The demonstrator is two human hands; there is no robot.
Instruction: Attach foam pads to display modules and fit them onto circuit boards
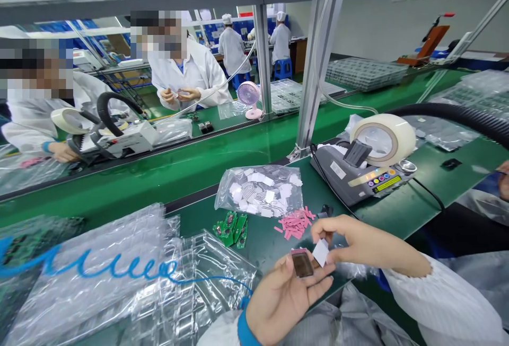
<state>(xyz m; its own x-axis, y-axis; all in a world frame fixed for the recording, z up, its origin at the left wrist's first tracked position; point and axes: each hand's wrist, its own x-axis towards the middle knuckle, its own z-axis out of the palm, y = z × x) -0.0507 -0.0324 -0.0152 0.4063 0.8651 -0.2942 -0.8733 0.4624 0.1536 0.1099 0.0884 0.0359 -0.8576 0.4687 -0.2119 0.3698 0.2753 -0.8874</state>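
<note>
Low in the middle of the frame, our left hand lies palm up, fingers curled loosely to cradle a small dark rectangular component with a pinkish rim on its fingertips. Our right hand comes in from the lower right and pinches a small white square pad between thumb and forefinger, the pad's edge just beside the component (whether they touch we cannot tell).

Above the hands, on the dark green work mat, lies a scatter of small pink strips. Left of them sit two green circuit boards, and behind both a clear plastic bag of white square pads. At centre right stands a grey tape dispenser machine carrying a large roll of clear tape. Crumpled clear plastic trays fill the lower left, crossed by a blue coiled cord.
</note>
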